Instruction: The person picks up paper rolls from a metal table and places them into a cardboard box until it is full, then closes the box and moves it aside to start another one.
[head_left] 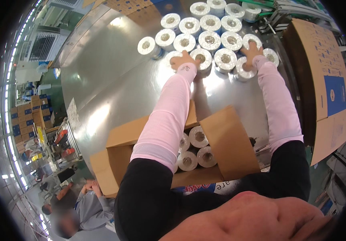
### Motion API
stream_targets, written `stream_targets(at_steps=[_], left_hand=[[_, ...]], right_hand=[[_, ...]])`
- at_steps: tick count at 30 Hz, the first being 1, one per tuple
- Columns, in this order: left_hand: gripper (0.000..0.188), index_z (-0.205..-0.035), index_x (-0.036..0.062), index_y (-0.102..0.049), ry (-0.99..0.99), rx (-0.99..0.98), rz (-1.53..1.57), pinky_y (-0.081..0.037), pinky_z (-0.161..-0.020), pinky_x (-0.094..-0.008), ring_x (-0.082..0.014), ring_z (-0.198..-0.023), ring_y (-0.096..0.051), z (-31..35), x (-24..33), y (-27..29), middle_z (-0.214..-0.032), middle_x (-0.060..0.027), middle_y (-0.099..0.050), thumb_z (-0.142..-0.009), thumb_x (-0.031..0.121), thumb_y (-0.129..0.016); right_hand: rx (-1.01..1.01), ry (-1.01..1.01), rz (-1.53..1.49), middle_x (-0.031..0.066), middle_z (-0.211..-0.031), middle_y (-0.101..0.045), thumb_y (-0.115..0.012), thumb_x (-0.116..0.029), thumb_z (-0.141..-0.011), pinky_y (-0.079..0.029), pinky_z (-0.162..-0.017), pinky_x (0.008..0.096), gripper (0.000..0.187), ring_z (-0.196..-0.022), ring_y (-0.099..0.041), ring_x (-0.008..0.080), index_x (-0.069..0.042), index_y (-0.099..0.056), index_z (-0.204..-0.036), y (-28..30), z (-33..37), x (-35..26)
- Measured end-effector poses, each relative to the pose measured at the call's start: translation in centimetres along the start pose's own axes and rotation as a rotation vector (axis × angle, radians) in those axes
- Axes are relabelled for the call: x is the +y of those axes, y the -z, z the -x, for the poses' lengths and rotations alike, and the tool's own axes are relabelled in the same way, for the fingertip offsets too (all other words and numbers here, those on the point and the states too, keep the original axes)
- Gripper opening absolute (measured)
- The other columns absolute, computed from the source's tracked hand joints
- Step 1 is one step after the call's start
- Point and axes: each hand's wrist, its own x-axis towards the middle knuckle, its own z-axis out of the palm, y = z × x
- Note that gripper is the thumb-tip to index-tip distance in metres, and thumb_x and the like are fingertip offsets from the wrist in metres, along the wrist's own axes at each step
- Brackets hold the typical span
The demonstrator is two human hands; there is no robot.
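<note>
Many white wrapped rolls (pixel 210 40) with hollow cores and bluish sides stand upright in a cluster on the far part of the metal table. My left hand (pixel 185 61) spans two front rolls, its fingertips at the core of the right one (pixel 203 66). At the cluster's right edge, my right hand (pixel 253 55) straddles two more, one behind (pixel 256 39) and one in front (pixel 243 74). Both hands look closed on them, though the fingertips are partly hidden. Nearer me, an open cardboard box (pixel 230 140) holds several rolls (pixel 187 161); my left forearm covers part of it.
The metal table (pixel 96 86) stretches left of the rolls. A large open carton (pixel 317 88) stands to the right, next to a metal frame (pixel 289 12). At the lower left are two people (pixel 92 211), with stacked cartons (pixel 28 116) beyond them.
</note>
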Motion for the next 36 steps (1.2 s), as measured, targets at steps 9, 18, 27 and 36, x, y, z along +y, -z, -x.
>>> stream_targets(at_steps=[9,18,27,36], left_hand=[[0.057,-0.111,0.0079,-0.063,-0.386,-0.023,0.109,-0.048,-0.087,-0.0347,-0.0271,-0.096,-0.064,-1.3,-6.8,1.4,-0.103,-0.0152,-0.066,-0.066,0.042,-0.072],[0.041,-0.119,0.0040,-0.058,-0.704,-0.462,1.607,-0.050,-0.088,-0.0331,-0.0178,-0.100,-0.062,14.1,-29.1,12.6,-0.107,-0.0077,-0.066,-0.081,0.017,-0.070],[0.037,-0.103,0.0101,-0.066,-0.729,-0.261,0.202,-0.047,-0.088,-0.0376,-0.0250,-0.100,-0.059,32.1,-47.1,16.7,-0.104,-0.0112,-0.063,-0.067,0.012,-0.074],[0.051,-0.114,0.0154,-0.067,-0.747,-0.637,-0.394,-0.046,-0.094,-0.0397,-0.0311,-0.103,-0.061,25.5,-45.7,4.1,-0.105,-0.0141,-0.067,-0.068,0.036,-0.076]], right_hand=[[0.286,0.110,-0.198,0.0187,-0.102,-0.057,-0.069,-0.040,-0.068,-0.044,-0.090,0.0433,0.040,-0.103,-0.054,0.0351,-0.010,-0.070,-0.096,-5.9,7.0,-2.8],[0.267,0.353,-2.123,0.0093,-0.120,-0.059,-0.055,-0.017,-0.091,-0.045,-0.095,0.0305,0.036,-0.111,-0.056,0.0179,-0.003,-0.054,-0.125,-6.7,13.2,0.2],[-0.296,1.426,-0.817,0.0082,-0.102,-0.061,-0.071,-0.022,-0.067,-0.047,-0.082,0.0368,0.037,-0.094,-0.058,0.0237,-0.007,-0.070,-0.100,9.6,30.1,-26.0],[-0.001,1.312,-0.246,0.0233,-0.115,-0.056,-0.066,-0.036,-0.080,-0.041,-0.097,0.0435,0.052,-0.108,-0.054,0.0399,-0.011,-0.059,-0.124,-5.4,36.5,-37.8]])
